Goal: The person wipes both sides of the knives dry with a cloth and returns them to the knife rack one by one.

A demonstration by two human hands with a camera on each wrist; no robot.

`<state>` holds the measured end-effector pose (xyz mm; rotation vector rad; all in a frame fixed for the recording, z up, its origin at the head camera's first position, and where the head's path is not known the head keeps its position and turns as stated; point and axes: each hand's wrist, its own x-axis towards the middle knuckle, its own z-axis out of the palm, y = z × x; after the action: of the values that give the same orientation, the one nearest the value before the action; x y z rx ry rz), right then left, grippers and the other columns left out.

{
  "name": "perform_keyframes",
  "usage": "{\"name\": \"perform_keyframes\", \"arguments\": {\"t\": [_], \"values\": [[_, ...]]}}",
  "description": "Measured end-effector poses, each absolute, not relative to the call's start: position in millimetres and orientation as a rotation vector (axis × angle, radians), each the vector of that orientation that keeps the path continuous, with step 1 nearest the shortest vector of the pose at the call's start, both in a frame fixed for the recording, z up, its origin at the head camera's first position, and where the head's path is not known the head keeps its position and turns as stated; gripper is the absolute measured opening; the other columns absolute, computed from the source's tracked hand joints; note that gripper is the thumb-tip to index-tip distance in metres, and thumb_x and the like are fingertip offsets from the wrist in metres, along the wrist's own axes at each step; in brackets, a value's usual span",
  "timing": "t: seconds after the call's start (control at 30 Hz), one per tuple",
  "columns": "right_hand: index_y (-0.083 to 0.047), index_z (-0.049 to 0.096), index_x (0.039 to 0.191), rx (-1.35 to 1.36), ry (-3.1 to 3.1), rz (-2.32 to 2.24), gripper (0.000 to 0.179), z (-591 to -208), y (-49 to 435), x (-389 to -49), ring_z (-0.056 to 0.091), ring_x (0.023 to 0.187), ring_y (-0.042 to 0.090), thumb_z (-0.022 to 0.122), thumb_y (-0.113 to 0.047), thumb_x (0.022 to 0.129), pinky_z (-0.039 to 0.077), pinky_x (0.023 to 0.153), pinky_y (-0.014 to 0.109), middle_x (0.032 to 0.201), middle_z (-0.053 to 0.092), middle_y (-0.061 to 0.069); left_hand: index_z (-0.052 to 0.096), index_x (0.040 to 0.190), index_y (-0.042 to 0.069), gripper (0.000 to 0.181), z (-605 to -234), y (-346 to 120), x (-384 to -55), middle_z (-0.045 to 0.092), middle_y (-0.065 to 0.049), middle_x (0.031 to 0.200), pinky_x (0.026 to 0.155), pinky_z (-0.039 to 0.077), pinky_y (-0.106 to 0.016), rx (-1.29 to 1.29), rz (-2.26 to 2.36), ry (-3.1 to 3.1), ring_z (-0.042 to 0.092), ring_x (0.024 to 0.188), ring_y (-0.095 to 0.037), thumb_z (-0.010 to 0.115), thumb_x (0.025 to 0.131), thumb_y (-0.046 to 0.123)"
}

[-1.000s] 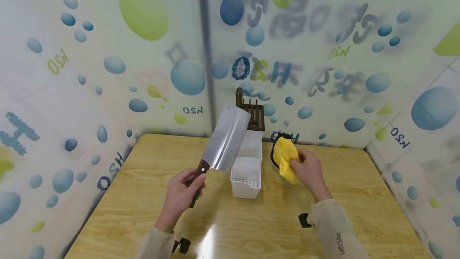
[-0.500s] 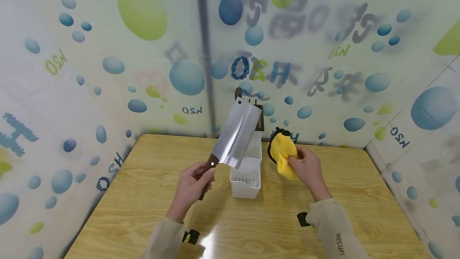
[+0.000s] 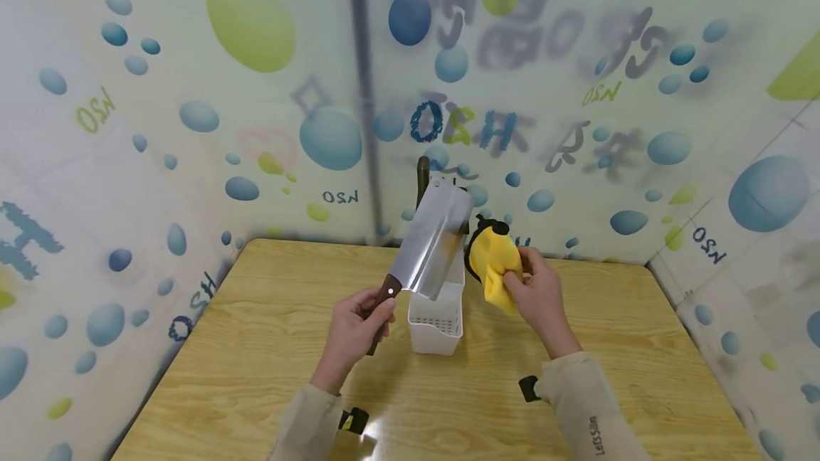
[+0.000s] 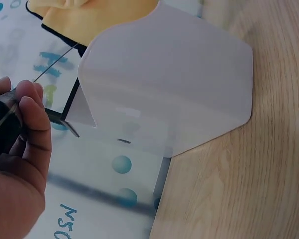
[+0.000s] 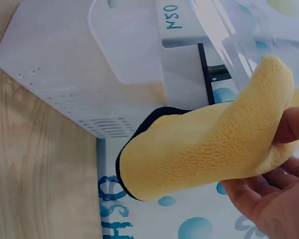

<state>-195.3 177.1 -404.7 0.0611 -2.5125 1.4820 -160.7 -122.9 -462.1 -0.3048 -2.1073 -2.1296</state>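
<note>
Cleaver (image 3: 430,240) aloft over the table (image 3: 256,347), tilted up and rightward; my left hand (image 3: 352,333) at its lower end, fingers curled round the brown handle (image 3: 388,286); white holder (image 3: 435,339) beyond, standing on the table; then yellow cloth (image 3: 496,258), dark-edged, raised right of the cleaver; my right hand (image 3: 541,297) last, fingers pinching the cloth.

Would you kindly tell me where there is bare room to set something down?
The pale wood-grain table is bare from its left edge to the left hand, and from the right hand to its right edge. It is crowded around the white plastic rack, with the wide steel cleaver and yellow plush cloth held there.
</note>
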Motion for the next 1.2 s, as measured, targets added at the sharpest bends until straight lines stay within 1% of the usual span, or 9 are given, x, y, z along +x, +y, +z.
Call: {"name": "perform_keyframes", "arguments": {"t": [0.1,0.17,0.33,0.53,0.63,0.73,0.9,1.07,1.2], "values": [[0.004,0.055,0.139,0.07,-2.464,1.447,0.045,-400.1,174.7,-193.5,0.062,0.101,0.033,0.057,-0.003,0.095,0.05,0.076,0.025,0.123,0.065,0.023,0.068,0.105,-0.011,0.017,-461.7,-118.3,-161.0,0.068,-0.009,0.071,0.047,0.05,-0.024,-0.293,-2.136,-2.093,0.059,0.051,-0.01,0.069,0.098,0.005],[0.004,0.055,0.14,0.082,-2.417,1.412,0.046,-396.8,173.0,-193.0,0.061,0.099,0.033,0.057,-0.003,0.094,0.048,0.075,0.024,0.123,0.063,0.022,0.068,0.106,-0.011,0.018,-461.4,-116.0,-161.0,0.068,-0.012,0.071,0.047,0.05,-0.024,-0.291,-2.134,-2.093,0.059,0.051,-0.01,0.069,0.098,0.006],[0.006,0.06,0.133,0.173,-2.247,1.274,0.042,-387.8,167.8,-195.0,0.055,0.094,0.031,0.059,0.0,0.091,0.046,0.077,0.036,0.114,0.059,0.022,0.069,0.107,-0.011,0.02,-460.5,-112.5,-159.3,0.067,-0.021,0.074,0.047,0.05,-0.024,-0.299,-2.114,-2.114,0.059,0.052,-0.011,0.069,0.099,0.008],[0.008,0.063,0.126,0.363,-2.103,1.087,0.039,-378.7,161.1,-204.0,0.053,0.09,0.035,0.059,0.004,0.087,0.048,0.075,0.046,0.103,0.057,0.025,0.07,0.105,-0.008,0.017,-460.4,-110.2,-157.5,0.067,-0.023,0.074,0.048,0.05,-0.025,-0.314,-2.101,-2.123,0.06,0.053,-0.012,0.069,0.099,0.008],[0.008,0.063,0.126,0.476,-2.115,1.011,0.04,-376.9,155.6,-208.2,0.054,0.088,0.037,0.057,0.006,0.086,0.05,0.074,0.052,0.103,0.056,0.025,0.07,0.104,-0.007,0.016,-461.0,-109.8,-157.5,0.067,-0.024,0.074,0.047,0.051,-0.025,-0.318,-2.092,-2.127,0.06,0.053,-0.011,0.069,0.099,0.008],[0.008,0.062,0.128,0.57,-2.148,0.951,0.042,-378.3,150.1,-210.0,0.055,0.087,0.038,0.057,0.008,0.087,0.053,0.075,0.055,0.104,0.053,0.024,0.069,0.104,-0.008,0.017,-461.5,-109.8,-157.4,0.066,-0.025,0.074,0.047,0.051,-0.026,-0.318,-2.089,-2.125,0.06,0.053,-0.011,0.069,0.099,0.008],[0.007,0.063,0.126,0.682,-2.197,0.856,0.038,-383.0,142.4,-209.9,0.054,0.091,0.037,0.06,0.01,0.088,0.054,0.079,0.051,0.106,0.053,0.023,0.068,0.107,-0.012,0.022,-462.0,-109.5,-157.1,0.066,-0.024,0.073,0.048,0.051,-0.026,-0.302,-2.101,-2.123,0.06,0.052,-0.011,0.069,0.099,0.009],[0.004,0.065,0.125,0.761,-2.312,0.775,0.033,-387.2,134.7,-207.6,0.057,0.094,0.034,0.064,0.007,0.092,0.057,0.086,0.048,0.108,0.054,0.019,0.07,0.107,-0.008,0.021,-462.6,-109.2,-155.8,0.067,-0.02,0.073,0.048,0.052,-0.027,-0.295,-2.114,-2.135,0.06,0.052,-0.012,0.07,0.099,0.011],[0.002,0.066,0.126,0.825,-2.387,0.708,0.032,-388.3,130.3,-204.7,0.061,0.106,0.037,0.064,0.005,0.094,0.055,0.096,0.05,0.119,0.057,0.02,0.07,0.106,-0.007,0.02,-462.7,-108.4,-154.1,0.067,-0.019,0.075,0.049,0.051,-0.026,-0.298,-2.124,-2.159,0.06,0.053,-0.013,0.069,0.1,0.012]]}}
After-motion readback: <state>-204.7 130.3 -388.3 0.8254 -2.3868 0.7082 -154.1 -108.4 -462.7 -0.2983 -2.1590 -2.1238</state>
